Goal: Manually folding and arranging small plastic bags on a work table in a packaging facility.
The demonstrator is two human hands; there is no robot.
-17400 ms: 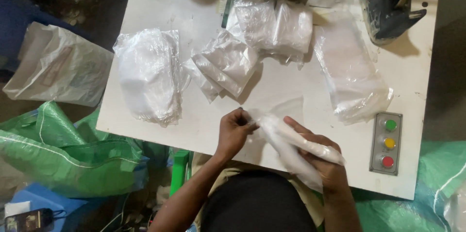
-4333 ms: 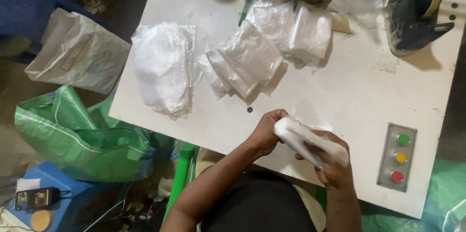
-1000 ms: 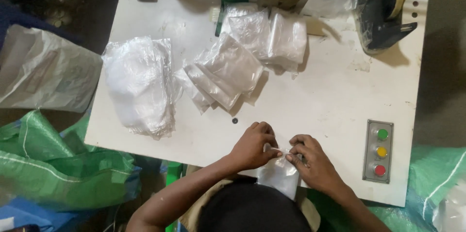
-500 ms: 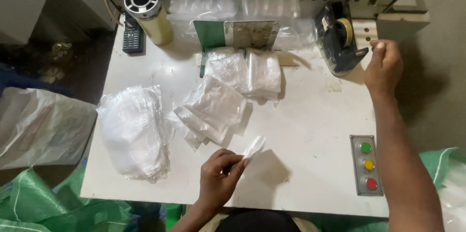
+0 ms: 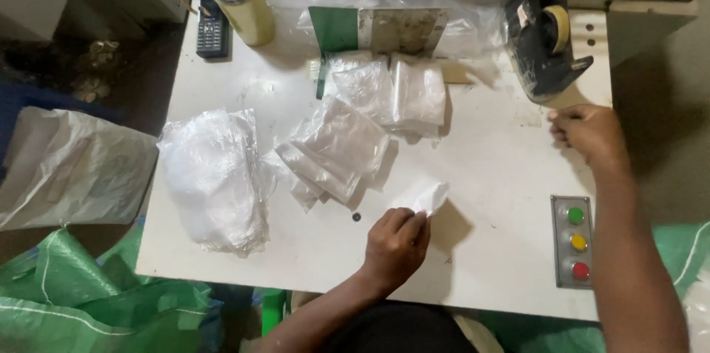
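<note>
Forearms come up from the six o'clock edge of the white table (image 5: 481, 175), the left one bent inward from about seven o'clock, the right one stretched long toward two o'clock. The left hand (image 5: 396, 243) lies knuckles up, fingers curled and pinched shut on a small folded white packet (image 5: 427, 195), which juts out past the fingertips toward one o'clock and rests low over the tabletop. The right hand (image 5: 588, 133) sits palm down with fingers loosely bent, tips touching the table just below the black tape dispenser (image 5: 546, 42); whether it pinches anything I cannot tell. At ten o'clock from the left hand lies a fan of clear filled bags (image 5: 336, 150), with a crumpled heap of plastic bags (image 5: 214, 179) at nine o'clock. A three-button control box (image 5: 573, 241) sits at three o'clock.
</note>
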